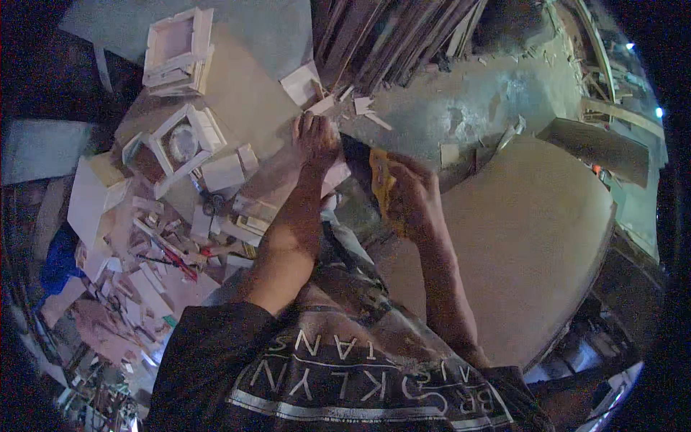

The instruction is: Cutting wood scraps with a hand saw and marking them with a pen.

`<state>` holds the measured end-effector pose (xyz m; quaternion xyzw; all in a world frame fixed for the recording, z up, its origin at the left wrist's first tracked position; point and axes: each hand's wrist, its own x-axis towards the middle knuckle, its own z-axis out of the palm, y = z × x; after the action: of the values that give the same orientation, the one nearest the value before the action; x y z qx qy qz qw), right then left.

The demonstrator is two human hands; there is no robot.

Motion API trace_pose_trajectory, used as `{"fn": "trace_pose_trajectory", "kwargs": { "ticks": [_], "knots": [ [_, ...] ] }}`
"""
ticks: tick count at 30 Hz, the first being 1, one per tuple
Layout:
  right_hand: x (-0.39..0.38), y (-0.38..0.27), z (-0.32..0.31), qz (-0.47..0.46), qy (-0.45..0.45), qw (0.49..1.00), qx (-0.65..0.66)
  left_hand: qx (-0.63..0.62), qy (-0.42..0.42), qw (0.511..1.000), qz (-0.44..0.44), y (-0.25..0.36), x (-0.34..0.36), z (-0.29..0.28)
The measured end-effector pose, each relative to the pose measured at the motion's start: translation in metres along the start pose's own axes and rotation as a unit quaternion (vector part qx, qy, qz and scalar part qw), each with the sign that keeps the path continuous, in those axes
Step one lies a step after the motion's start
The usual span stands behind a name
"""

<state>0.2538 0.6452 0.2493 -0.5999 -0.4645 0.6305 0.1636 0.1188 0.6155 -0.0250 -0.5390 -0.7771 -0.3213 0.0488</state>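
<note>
My right hand (pixel 416 198) is closed round the yellow handle (pixel 380 180) of a hand saw. Its dark blade (pixel 354 153) reaches up and left toward my left hand. Fingers curled, my left hand (pixel 317 140) grips a pale wooden board (pixel 335 177) and presses it on the work surface. The saw blade lies close beside that board; whether its teeth touch the wood I cannot make out. Short cut-off pieces (pixel 366 108) of wood lie just beyond my left hand.
At the left stand square wooden frames (pixel 188 144) and a box-like wooden piece (pixel 176 43). Scraps, scissors (pixel 210 205) and red-handled pliers (pixel 180 265) clutter the lower left. A large brown sheet (pixel 525 252) spreads at the right, with a hammer (pixel 511 133) near its far edge. Dark planks (pixel 396 36) lean beyond.
</note>
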Motion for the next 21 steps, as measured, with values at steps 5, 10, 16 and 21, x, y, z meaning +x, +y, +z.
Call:
{"fn": "trace_pose_trajectory", "kwargs": {
  "ticks": [5,10,16,21],
  "knots": [
    [0.025,0.013,-0.036,0.030,0.005,0.995,-0.093,0.014,-0.046,0.999,-0.025,0.004,0.012,-0.011],
    [0.047,-0.009,-0.022,0.059,-0.082,0.995,-0.020,0.005,-0.163,0.985,-0.049,0.007,0.019,-0.025],
    [0.070,0.003,-0.027,-0.081,-0.156,0.967,-0.184,0.012,-0.147,0.988,-0.048,0.006,0.014,-0.020],
    [0.055,-0.002,-0.009,-0.026,-0.114,0.979,-0.169,0.068,-0.136,0.988,-0.034,-0.003,0.006,-0.018]
  ]
}}
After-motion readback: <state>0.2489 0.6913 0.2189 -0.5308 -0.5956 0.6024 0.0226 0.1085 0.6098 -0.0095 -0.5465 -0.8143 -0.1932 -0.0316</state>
